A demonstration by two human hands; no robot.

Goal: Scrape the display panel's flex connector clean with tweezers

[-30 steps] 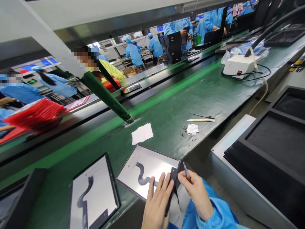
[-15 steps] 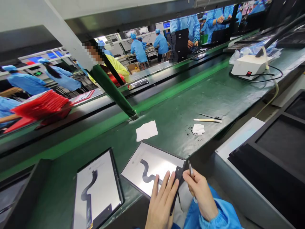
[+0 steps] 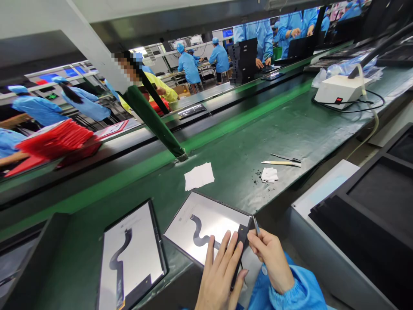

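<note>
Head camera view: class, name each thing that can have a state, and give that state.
Left hand, fingers spread, on the right panel
Right hand, closed on a metal tool
Right panel, cable side up
Left panel, cable side up, untouched
White pad, folded
White sheet, lying flat
White box, powered or not: cannot tell

Bench top [image 3: 232,144] looks smooth, glossy | near panel [image 3: 183,230] gleams, metallic and smooth; its ribbon strip [image 3: 197,234] looks matt | tweezers [image 3: 257,227] shine like metal | white sheet [image 3: 199,176] looks papery, matt | sleeve [image 3: 300,288] is wrinkled cloth | bag [image 3: 343,68] is crinkled, glossy plastic
</note>
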